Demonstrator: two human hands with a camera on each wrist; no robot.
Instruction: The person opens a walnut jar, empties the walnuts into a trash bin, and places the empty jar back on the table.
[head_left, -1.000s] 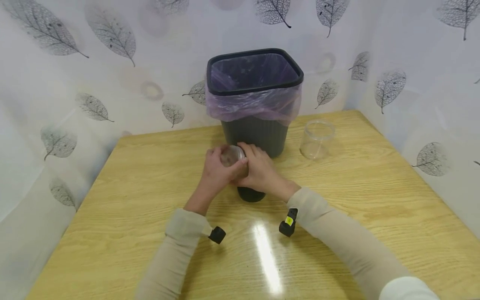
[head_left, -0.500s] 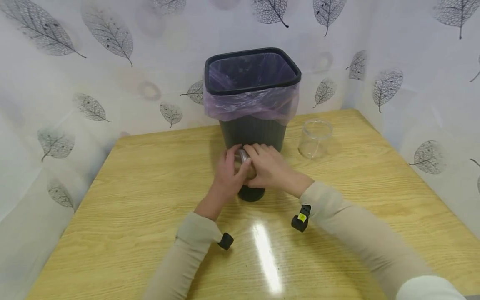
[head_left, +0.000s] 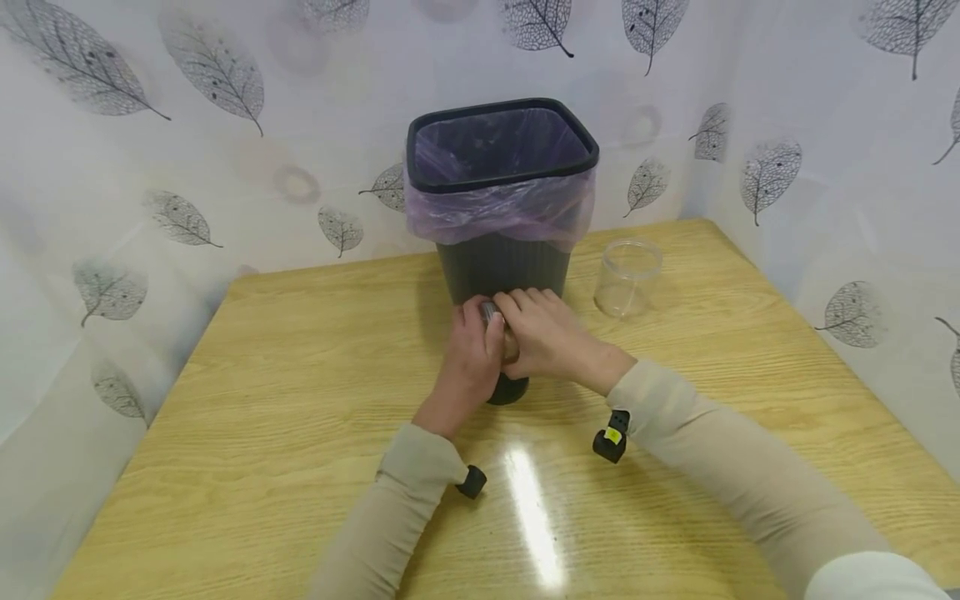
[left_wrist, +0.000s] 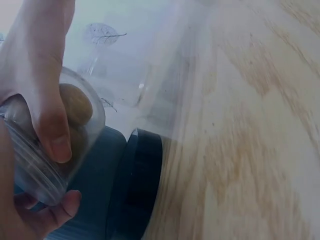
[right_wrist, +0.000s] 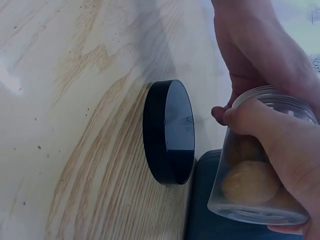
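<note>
Both hands are on a clear plastic jar (right_wrist: 222,197) with a screw-threaded neck, tilted over in front of the bin. Several brown oval things (right_wrist: 250,181) show through its wall. My left hand (head_left: 468,350) grips the neck end and covers most of the mouth. Around the jar's body curls my right hand (head_left: 546,340), its thumb up near the thread in the right wrist view. Just under the hands, a round black lid (head_left: 510,391) rests on the table; the right wrist view shows it apart from the jar. Fingers hide much of the jar in the head view.
A dark bin (head_left: 504,271) with a purple liner bag (head_left: 498,208) stands right behind the hands. Another clear jar (head_left: 628,279), without a lid, stands to its right on the wooden table (head_left: 300,375). Leaf-patterned curtain (head_left: 262,167) closes off the back and sides.
The left hand has moved right and slightly nearer me, and its forearm has followed. The jar's mouth has turned away, so less of it shows. The right forearm has swung a little right.
</note>
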